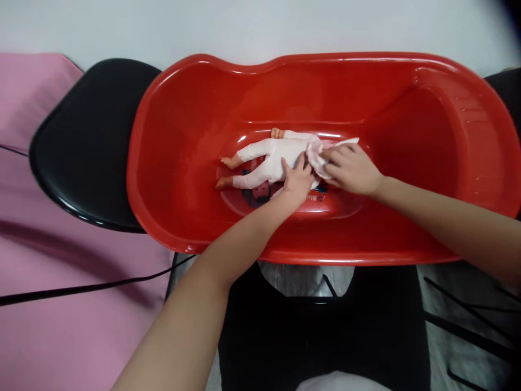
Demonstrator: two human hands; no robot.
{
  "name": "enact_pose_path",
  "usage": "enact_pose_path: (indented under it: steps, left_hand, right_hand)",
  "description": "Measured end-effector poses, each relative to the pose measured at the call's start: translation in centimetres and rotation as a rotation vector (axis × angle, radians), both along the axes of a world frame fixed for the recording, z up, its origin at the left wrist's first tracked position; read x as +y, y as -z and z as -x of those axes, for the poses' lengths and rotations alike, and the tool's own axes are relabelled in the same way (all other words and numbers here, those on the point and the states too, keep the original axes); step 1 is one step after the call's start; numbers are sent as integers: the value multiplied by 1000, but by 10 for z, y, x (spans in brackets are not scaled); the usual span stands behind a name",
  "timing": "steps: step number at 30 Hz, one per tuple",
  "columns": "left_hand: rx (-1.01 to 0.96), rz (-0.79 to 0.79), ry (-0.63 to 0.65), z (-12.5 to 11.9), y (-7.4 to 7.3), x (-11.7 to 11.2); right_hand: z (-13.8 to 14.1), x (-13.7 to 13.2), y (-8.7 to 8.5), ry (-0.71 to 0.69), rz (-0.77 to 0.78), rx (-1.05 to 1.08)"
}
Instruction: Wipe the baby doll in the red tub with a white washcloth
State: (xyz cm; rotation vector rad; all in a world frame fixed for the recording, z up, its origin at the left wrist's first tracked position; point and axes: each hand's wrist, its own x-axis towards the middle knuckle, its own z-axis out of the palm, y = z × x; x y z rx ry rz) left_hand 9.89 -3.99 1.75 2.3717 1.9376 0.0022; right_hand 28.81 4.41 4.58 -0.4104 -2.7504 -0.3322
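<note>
A baby doll (264, 157) in a white body suit lies on the floor of a red baby bathtub (195, 103), its bare feet pointing left. My left hand (298, 179) rests on the doll's upper body with its fingers spread. Around a crumpled white-and-pink cloth (316, 155), the fingers of my right hand (350, 168) are closed at the doll's head end. The doll's head is hidden behind the cloth and my right hand. One doll arm reaches along the far side. A printed picture (260, 191) shows on the tub floor beneath its legs.
The tub spans between black seats, with one black chair seat (93, 146) under its left end. A pink sheet (61, 336) covers the left side. Thin black metal legs (468, 331) stand at the lower right. A pale wall (260, 27) rises behind.
</note>
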Motion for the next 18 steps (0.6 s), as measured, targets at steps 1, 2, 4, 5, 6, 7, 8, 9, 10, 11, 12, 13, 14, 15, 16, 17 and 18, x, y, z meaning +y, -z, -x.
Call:
enact_pose_path:
  steps: [1,2,4,5,6,7,8,9,10,11,12,13,14,15,16,17,18]
  left_hand:
    - [26,-1,29,3,-2,2]
    - [45,-4,66,6,-5,3]
    - [49,-8,138,14,-11,7]
    - [41,-12,166,18,-14,8]
    - [31,-19,182,23,-17,10]
    - [22,-33,186,27,-20,11]
    - [12,-54,178,31,-23,12]
    - [0,-80,159,35,-25,13]
    - [-12,-109,134,37,-27,13]
    - [-26,-133,106,38,-29,13]
    - [-37,-150,80,38,-30,13]
    - [-46,-159,58,38,-30,13]
    - [-50,-164,41,38,-30,12]
    - [-52,-167,31,37,-29,10]
    - [-54,-171,26,36,-28,9]
    - [-57,-175,22,36,-27,8]
    - [-60,-179,18,36,-26,7]
  right_hand:
    - [2,-5,1,-87,-6,-38]
    - [3,-8,2,-157,-13,-69]
    - [3,-11,5,-236,-40,-106]
    - [2,-10,7,-250,-59,-119]
    - [1,-8,8,-253,-77,-134]
    - [0,-5,11,-254,-85,-155]
    - [0,-1,13,-251,-80,-181]
    - [0,3,16,-246,-63,-213]
    - [0,6,19,-241,-40,-249]
    - [1,9,21,-236,-22,-287]
    - [3,11,23,-231,-20,-323]
    - [6,11,24,-226,-42,-354]
    - [8,12,25,-224,-83,-379]
    - [11,11,25,-230,-135,-396]
    - [12,10,26,-240,-187,-406]
    - [13,9,26,-254,-230,-411]
    - [12,8,28,-273,-258,-413]
